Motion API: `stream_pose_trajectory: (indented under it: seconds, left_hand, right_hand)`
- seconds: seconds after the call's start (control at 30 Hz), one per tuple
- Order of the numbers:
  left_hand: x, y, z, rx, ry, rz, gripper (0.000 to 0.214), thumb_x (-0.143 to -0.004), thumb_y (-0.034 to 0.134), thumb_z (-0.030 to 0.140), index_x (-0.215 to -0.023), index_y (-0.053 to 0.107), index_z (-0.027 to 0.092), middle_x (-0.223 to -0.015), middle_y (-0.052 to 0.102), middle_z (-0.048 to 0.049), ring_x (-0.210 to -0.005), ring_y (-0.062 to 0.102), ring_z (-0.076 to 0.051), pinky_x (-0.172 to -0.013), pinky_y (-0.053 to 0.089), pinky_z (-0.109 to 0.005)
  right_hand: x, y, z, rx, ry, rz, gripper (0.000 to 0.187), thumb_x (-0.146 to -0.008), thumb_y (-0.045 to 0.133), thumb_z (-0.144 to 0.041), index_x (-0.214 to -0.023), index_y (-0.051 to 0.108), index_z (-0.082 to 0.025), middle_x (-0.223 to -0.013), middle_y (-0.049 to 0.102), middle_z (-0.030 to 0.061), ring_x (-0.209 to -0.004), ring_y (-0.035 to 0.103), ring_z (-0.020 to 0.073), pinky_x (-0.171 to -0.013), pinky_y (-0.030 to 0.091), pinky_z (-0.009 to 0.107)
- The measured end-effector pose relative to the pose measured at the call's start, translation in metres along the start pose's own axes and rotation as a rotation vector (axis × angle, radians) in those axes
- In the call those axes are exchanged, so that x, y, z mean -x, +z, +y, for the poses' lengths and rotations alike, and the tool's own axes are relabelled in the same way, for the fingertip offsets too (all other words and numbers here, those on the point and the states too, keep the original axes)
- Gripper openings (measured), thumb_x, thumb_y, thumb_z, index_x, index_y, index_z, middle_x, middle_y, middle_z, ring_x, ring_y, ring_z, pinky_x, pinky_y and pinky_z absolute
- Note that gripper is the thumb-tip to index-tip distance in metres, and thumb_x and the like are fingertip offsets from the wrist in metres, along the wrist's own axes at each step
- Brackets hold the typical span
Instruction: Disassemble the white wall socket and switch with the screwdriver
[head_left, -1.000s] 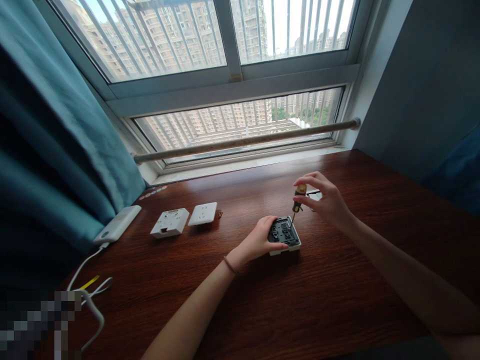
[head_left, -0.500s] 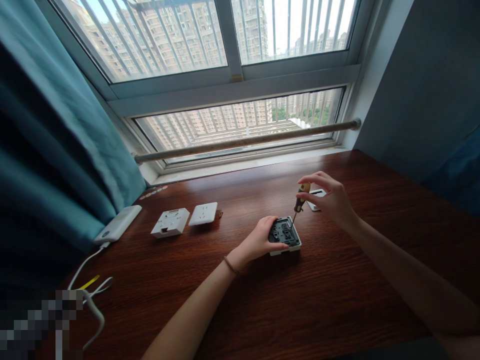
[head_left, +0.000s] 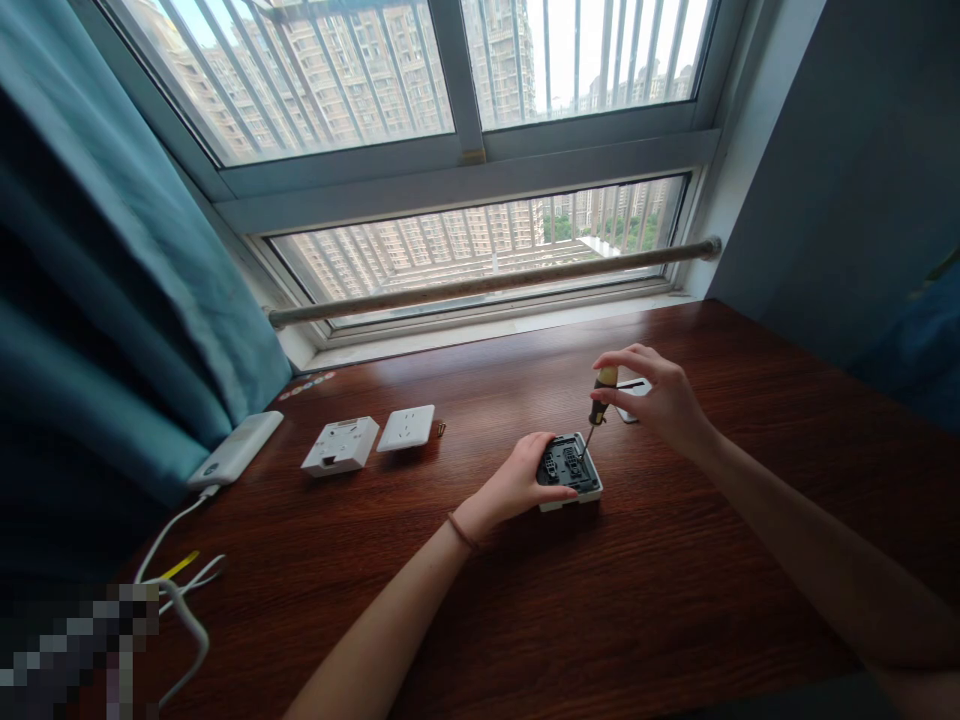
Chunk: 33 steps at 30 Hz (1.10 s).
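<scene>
My left hand (head_left: 526,470) grips the left side of a wall socket (head_left: 570,468), a white box with its dark inner part facing up on the table. Between the thumb and fingers of my right hand (head_left: 649,388) is a screwdriver (head_left: 600,398) with a dark and yellowish handle. It stands slightly tilted, its tip down at the right part of the socket's dark inside. Just behind my right hand lies a white cover plate (head_left: 628,414), partly hidden by the hand.
On the wooden table (head_left: 465,600), to the left, are a white mounting box (head_left: 341,446), a white socket panel (head_left: 407,428) and small brass-coloured screws (head_left: 442,429). A white power bank (head_left: 236,450) with a cable (head_left: 176,513) lies near the blue curtain (head_left: 187,250).
My right fingers and the screwdriver handle have shifted very slightly. The tip stays in the same place, and my left hand and the socket have not moved.
</scene>
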<state>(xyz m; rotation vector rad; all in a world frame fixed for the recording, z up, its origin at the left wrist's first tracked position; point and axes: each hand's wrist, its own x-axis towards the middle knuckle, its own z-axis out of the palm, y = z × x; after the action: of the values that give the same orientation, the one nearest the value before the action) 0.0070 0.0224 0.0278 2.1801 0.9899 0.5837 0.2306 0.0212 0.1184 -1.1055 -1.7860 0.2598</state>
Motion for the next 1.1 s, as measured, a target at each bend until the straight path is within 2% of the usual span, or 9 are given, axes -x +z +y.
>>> stream_pose_trajectory:
  seconds: [0.13, 0.2, 0.27, 0.43, 0.5, 0.6, 0.67, 0.9, 1.1]
  left_hand:
    - [0.0, 0.0, -0.001, -0.001, -0.01, 0.004, 0.076, -0.061, 0.071, 0.05, -0.124, 0.042, 0.021, -0.126, 0.047, -0.0104, -0.117, 0.044, -0.028, -0.1, 0.036, -0.042]
    - [0.0, 0.0, 0.0, 0.004, -0.012, 0.004, 0.076, -0.061, 0.071, 0.05, -0.124, 0.042, 0.021, -0.126, 0.047, -0.0101, -0.116, 0.044, -0.028, -0.1, 0.036, -0.042]
    - [0.001, 0.0, 0.001, 0.008, -0.008, 0.004, 0.075, -0.061, 0.071, 0.05, -0.124, 0.042, 0.021, -0.125, 0.047, -0.0098, -0.116, 0.044, -0.028, -0.1, 0.036, -0.041]
    - [0.001, -0.001, 0.003, 0.011, -0.007, 0.003, 0.075, -0.061, 0.072, 0.049, -0.124, 0.042, 0.021, -0.124, 0.048, -0.0095, -0.116, 0.044, -0.028, -0.1, 0.036, -0.041]
    - [0.001, -0.001, 0.002, 0.011, -0.008, 0.002, 0.075, -0.061, 0.072, 0.049, -0.124, 0.042, 0.02, -0.124, 0.047, -0.0098, -0.116, 0.044, -0.028, -0.1, 0.036, -0.041]
    - [0.0, -0.001, 0.002, 0.012, -0.001, 0.002, 0.076, -0.061, 0.072, 0.049, -0.124, 0.042, 0.02, -0.124, 0.047, -0.0098, -0.116, 0.044, -0.027, -0.101, 0.035, -0.04]
    - [0.0, -0.001, 0.002, 0.013, 0.002, 0.003, 0.075, -0.06, 0.072, 0.049, -0.123, 0.042, 0.02, -0.124, 0.048, -0.0097, -0.116, 0.044, -0.027, -0.1, 0.035, -0.04]
    - [0.0, -0.001, 0.001, 0.006, 0.001, 0.005, 0.075, -0.061, 0.072, 0.049, -0.123, 0.042, 0.02, -0.123, 0.048, -0.0097, -0.115, 0.045, -0.027, -0.1, 0.036, -0.04]
    - [0.0, -0.001, 0.002, -0.001, 0.0, 0.001, 0.075, -0.061, 0.071, 0.05, -0.123, 0.042, 0.021, -0.124, 0.048, -0.0096, -0.115, 0.044, -0.027, -0.1, 0.036, -0.041]
  right_hand:
    - [-0.001, -0.005, 0.002, -0.163, 0.003, -0.149, 0.035, -0.079, 0.059, -0.022, -0.114, 0.057, -0.024, -0.106, 0.064, 0.0042, -0.102, 0.057, 0.0217, -0.091, 0.042, 0.04]
    - [-0.001, -0.006, 0.0, -0.206, 0.0, -0.191, 0.037, -0.079, 0.058, -0.023, -0.116, 0.055, -0.024, -0.109, 0.063, 0.0048, -0.104, 0.056, 0.0219, -0.092, 0.041, 0.04]
    - [-0.001, -0.005, -0.003, -0.179, -0.002, -0.155, 0.034, -0.076, 0.064, -0.028, -0.109, 0.06, -0.024, -0.106, 0.063, 0.0053, -0.101, 0.056, 0.023, -0.09, 0.043, 0.04]
    - [0.001, 0.001, -0.003, -0.036, 0.045, 0.054, 0.021, -0.069, 0.071, -0.032, -0.089, 0.068, -0.025, -0.088, 0.064, 0.0039, -0.086, 0.058, 0.0234, -0.08, 0.046, 0.041]
    - [0.001, 0.001, 0.001, -0.086, 0.068, 0.033, 0.024, -0.072, 0.068, -0.03, -0.095, 0.066, -0.025, -0.092, 0.066, 0.0038, -0.091, 0.059, 0.0231, -0.084, 0.044, 0.041]
    - [-0.001, -0.003, 0.006, -0.273, 0.1, -0.096, 0.035, -0.076, 0.063, -0.029, -0.111, 0.059, -0.024, -0.103, 0.066, 0.0045, -0.101, 0.058, 0.0228, -0.091, 0.042, 0.043]
    - [-0.001, -0.003, 0.006, -0.324, 0.117, -0.149, 0.036, -0.077, 0.062, -0.03, -0.112, 0.059, -0.023, -0.107, 0.065, 0.0051, -0.105, 0.057, 0.0233, -0.093, 0.041, 0.045]
    - [0.001, 0.004, 0.004, -0.159, 0.122, 0.045, 0.024, -0.067, 0.072, -0.034, -0.087, 0.066, -0.022, -0.091, 0.066, 0.004, -0.089, 0.06, 0.0222, -0.088, 0.044, 0.043]
    - [-0.001, 0.002, 0.009, -0.461, 0.165, -0.175, 0.036, -0.077, 0.061, -0.031, -0.112, 0.057, -0.024, -0.107, 0.065, 0.0058, -0.105, 0.057, 0.0223, -0.094, 0.04, 0.047]
